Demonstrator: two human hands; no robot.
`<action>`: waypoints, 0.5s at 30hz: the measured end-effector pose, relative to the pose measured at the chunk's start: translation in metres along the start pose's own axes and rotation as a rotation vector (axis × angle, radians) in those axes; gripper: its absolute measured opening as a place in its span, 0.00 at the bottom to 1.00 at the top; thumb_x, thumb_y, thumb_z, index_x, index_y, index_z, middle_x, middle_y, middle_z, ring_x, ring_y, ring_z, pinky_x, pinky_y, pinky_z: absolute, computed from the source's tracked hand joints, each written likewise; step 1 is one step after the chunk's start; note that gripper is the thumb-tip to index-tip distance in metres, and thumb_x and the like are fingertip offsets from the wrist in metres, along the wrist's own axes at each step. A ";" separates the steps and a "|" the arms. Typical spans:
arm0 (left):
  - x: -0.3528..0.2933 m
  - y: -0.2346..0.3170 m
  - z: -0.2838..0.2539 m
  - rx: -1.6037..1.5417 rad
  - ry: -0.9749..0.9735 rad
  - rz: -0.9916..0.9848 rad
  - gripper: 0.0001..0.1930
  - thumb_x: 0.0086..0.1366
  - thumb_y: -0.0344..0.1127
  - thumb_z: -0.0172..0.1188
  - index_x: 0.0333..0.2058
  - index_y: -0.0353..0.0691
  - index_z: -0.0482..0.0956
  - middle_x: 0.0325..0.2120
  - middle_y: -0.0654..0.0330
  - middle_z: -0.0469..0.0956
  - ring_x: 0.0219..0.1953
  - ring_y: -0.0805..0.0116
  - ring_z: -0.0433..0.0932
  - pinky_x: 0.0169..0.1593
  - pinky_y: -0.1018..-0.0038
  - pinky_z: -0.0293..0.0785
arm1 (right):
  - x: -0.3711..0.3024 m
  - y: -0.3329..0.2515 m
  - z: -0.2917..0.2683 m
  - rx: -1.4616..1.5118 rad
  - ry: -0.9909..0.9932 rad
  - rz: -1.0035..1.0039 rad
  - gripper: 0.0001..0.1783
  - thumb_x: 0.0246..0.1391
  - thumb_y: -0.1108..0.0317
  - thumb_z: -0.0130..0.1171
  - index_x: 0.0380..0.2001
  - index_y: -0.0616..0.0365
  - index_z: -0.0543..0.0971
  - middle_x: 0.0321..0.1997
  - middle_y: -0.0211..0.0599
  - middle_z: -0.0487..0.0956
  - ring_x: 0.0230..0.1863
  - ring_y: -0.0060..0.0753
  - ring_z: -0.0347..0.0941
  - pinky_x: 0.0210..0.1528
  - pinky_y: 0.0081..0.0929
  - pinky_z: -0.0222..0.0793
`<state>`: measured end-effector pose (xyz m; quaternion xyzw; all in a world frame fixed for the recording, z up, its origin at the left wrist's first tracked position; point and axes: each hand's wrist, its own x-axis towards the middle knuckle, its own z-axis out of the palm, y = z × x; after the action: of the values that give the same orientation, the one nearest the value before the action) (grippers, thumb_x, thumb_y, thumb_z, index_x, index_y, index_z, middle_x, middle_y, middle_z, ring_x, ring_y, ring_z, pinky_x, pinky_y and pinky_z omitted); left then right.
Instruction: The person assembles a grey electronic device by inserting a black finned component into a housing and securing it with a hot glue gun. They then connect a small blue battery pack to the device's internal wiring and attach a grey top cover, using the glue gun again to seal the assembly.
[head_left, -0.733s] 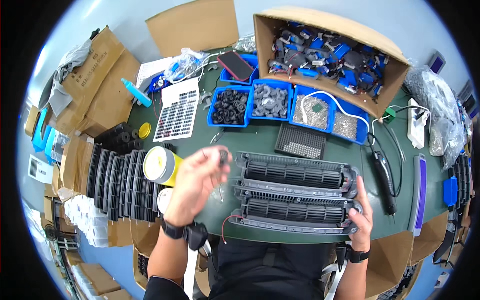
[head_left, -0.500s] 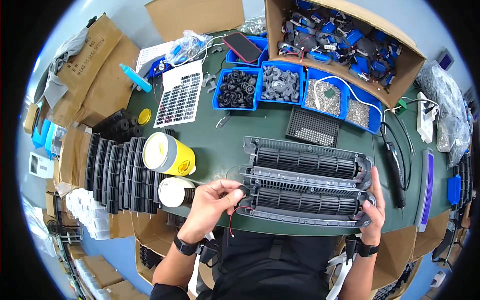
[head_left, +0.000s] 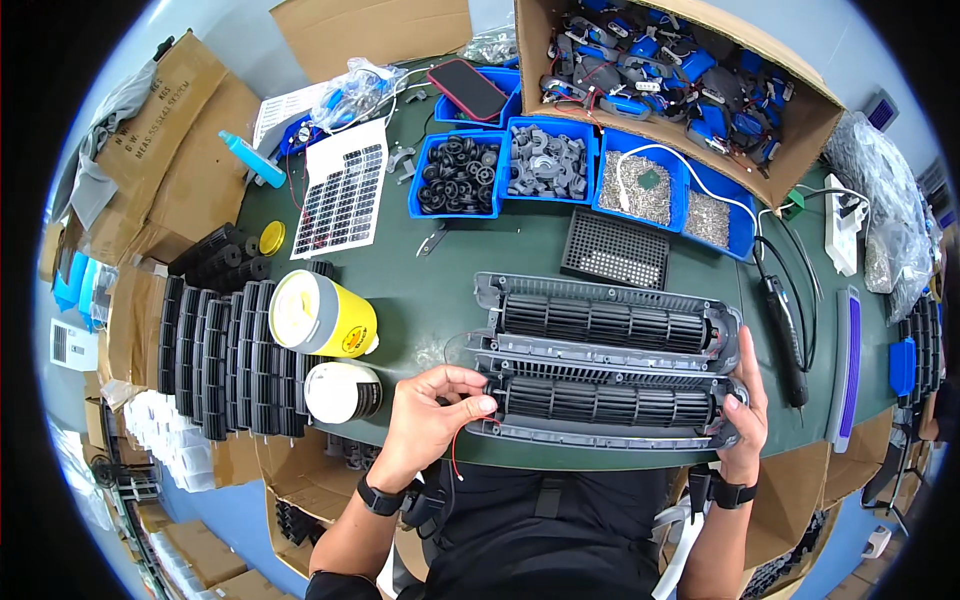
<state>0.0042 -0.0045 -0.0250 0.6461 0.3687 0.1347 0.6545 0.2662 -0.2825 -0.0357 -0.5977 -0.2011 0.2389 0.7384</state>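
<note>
1. Near fan housing [head_left: 600, 436]: lower centre of the frame, a black ribbed roller [head_left: 605, 402] lying in it, just below the far fan housing [head_left: 610, 357], which holds another.
2. Left hand [head_left: 435, 415]: thumb and forefinger pinch a small black part [head_left: 489, 391] at the near housing's left end.
3. Right hand [head_left: 745, 425]: thumb on that housing's right end, forefinger straight; the other fingers are hidden, so I cannot tell whether they grip.
4. Blue bins, upper centre: one of black round parts [head_left: 453, 212], one of grey curved parts [head_left: 548, 165], two of small silvery pieces [head_left: 640, 190]; a phone [head_left: 468, 90] lies across another.
5. Cardboard box [head_left: 805, 150], upper right: a heap of blue-and-grey parts [head_left: 650, 75].
6. Yellow tub [head_left: 350, 318] and white tub [head_left: 335, 392], left of centre: contents unclear.
</note>
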 end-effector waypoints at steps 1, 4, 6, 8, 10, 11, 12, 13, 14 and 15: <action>0.000 -0.001 0.000 -0.004 0.002 0.009 0.14 0.60 0.27 0.77 0.43 0.32 0.85 0.33 0.61 0.87 0.33 0.81 0.80 0.39 0.79 0.80 | 0.000 0.001 0.000 0.005 -0.001 0.000 0.55 0.48 0.59 0.62 0.77 0.71 0.57 0.68 0.57 0.75 0.67 0.42 0.73 0.73 0.34 0.60; 0.002 -0.003 -0.001 0.021 -0.012 0.038 0.14 0.60 0.27 0.78 0.42 0.33 0.85 0.32 0.62 0.86 0.32 0.83 0.79 0.38 0.80 0.79 | 0.000 0.001 0.002 0.017 0.011 0.000 0.55 0.48 0.58 0.62 0.77 0.71 0.56 0.68 0.57 0.74 0.67 0.43 0.73 0.73 0.35 0.60; 0.003 -0.006 -0.002 0.014 -0.016 0.039 0.14 0.59 0.27 0.78 0.42 0.33 0.85 0.32 0.63 0.86 0.32 0.83 0.79 0.37 0.81 0.79 | 0.001 0.002 0.001 0.025 0.004 -0.004 0.55 0.48 0.59 0.62 0.77 0.72 0.57 0.69 0.57 0.73 0.67 0.43 0.72 0.74 0.35 0.59; 0.003 -0.006 -0.003 0.004 -0.026 0.041 0.13 0.60 0.27 0.77 0.42 0.33 0.85 0.33 0.63 0.86 0.32 0.84 0.79 0.38 0.81 0.78 | 0.001 0.002 0.000 0.017 -0.002 -0.006 0.55 0.48 0.59 0.62 0.77 0.72 0.56 0.70 0.58 0.72 0.68 0.44 0.72 0.74 0.35 0.58; 0.003 0.000 -0.001 -0.002 -0.043 0.049 0.12 0.63 0.26 0.75 0.43 0.34 0.85 0.33 0.64 0.86 0.32 0.83 0.79 0.39 0.81 0.78 | 0.001 0.002 -0.002 -0.004 -0.005 -0.012 0.55 0.48 0.59 0.62 0.77 0.72 0.56 0.71 0.58 0.71 0.69 0.44 0.71 0.75 0.36 0.57; 0.002 0.003 -0.002 -0.041 -0.045 0.013 0.11 0.64 0.26 0.74 0.44 0.34 0.86 0.34 0.64 0.86 0.33 0.83 0.79 0.39 0.81 0.78 | 0.000 0.002 -0.002 0.006 -0.005 -0.008 0.55 0.48 0.60 0.62 0.77 0.72 0.56 0.72 0.58 0.71 0.70 0.44 0.70 0.75 0.36 0.57; 0.001 0.006 -0.004 -0.081 -0.044 -0.024 0.10 0.65 0.26 0.73 0.45 0.34 0.86 0.34 0.64 0.86 0.33 0.83 0.79 0.40 0.81 0.78 | 0.000 0.002 -0.001 0.016 -0.009 -0.002 0.55 0.48 0.60 0.62 0.77 0.73 0.55 0.72 0.58 0.70 0.71 0.45 0.69 0.76 0.37 0.56; 0.000 0.007 -0.006 -0.121 -0.043 -0.061 0.09 0.67 0.26 0.71 0.45 0.34 0.86 0.34 0.64 0.86 0.34 0.83 0.79 0.41 0.81 0.77 | 0.001 0.003 0.000 0.026 -0.013 0.005 0.55 0.48 0.60 0.62 0.77 0.73 0.55 0.73 0.58 0.69 0.72 0.45 0.68 0.76 0.37 0.55; 0.000 0.004 -0.006 -0.115 -0.047 -0.035 0.09 0.68 0.26 0.70 0.46 0.34 0.86 0.34 0.64 0.86 0.34 0.83 0.79 0.41 0.81 0.77 | 0.001 0.003 0.001 0.037 -0.011 0.000 0.55 0.48 0.60 0.62 0.77 0.72 0.55 0.74 0.59 0.68 0.73 0.46 0.67 0.77 0.38 0.55; 0.001 -0.001 -0.006 -0.110 -0.051 -0.009 0.08 0.69 0.25 0.69 0.46 0.34 0.86 0.34 0.64 0.86 0.34 0.82 0.79 0.42 0.81 0.77 | 0.001 0.003 0.001 0.047 -0.010 -0.005 0.55 0.48 0.60 0.62 0.77 0.72 0.55 0.74 0.59 0.68 0.73 0.47 0.66 0.77 0.38 0.54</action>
<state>0.0010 0.0007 -0.0259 0.6107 0.3471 0.1353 0.6987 0.2656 -0.2805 -0.0388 -0.5783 -0.2004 0.2447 0.7520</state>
